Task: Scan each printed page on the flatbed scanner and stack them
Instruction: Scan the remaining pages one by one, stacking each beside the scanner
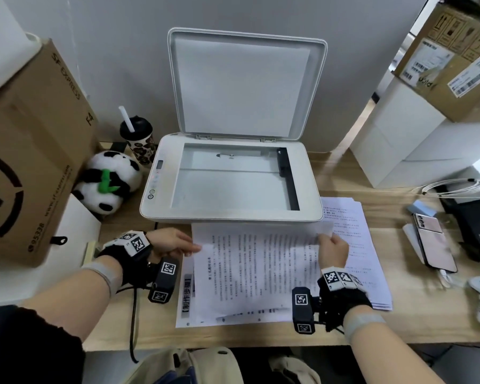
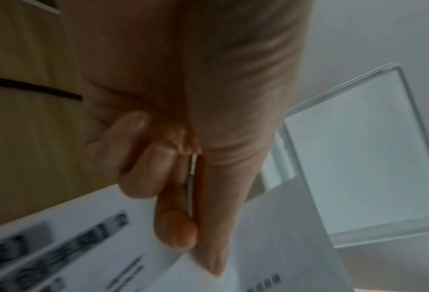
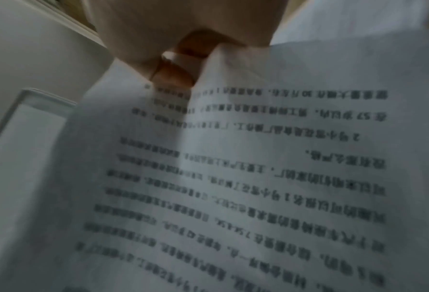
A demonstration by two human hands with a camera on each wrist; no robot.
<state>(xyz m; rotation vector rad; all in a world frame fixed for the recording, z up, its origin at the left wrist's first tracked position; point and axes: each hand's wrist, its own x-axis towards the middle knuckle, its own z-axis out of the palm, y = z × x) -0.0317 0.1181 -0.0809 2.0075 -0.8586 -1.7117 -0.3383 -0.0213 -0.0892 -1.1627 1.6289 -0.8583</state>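
I see one printed page (image 1: 258,270), white with dense columns of Chinese text, face up and held just in front of the flatbed scanner (image 1: 230,184). My left hand (image 1: 169,242) pinches its left edge between thumb and fingers (image 2: 175,223) (clear in the left wrist view). My right hand (image 1: 333,252) pinches the far right corner, fingers curled under the sheet. Scanner lid (image 1: 245,84) is up, glass bare. More printed sheets lie under the page and in a fanned stack (image 1: 355,245) to the right on the wooden desk (image 1: 261,336). Panda plush (image 1: 108,181) and lidded cup (image 1: 137,137) sit left of the scanner, phone (image 1: 434,242) further right.
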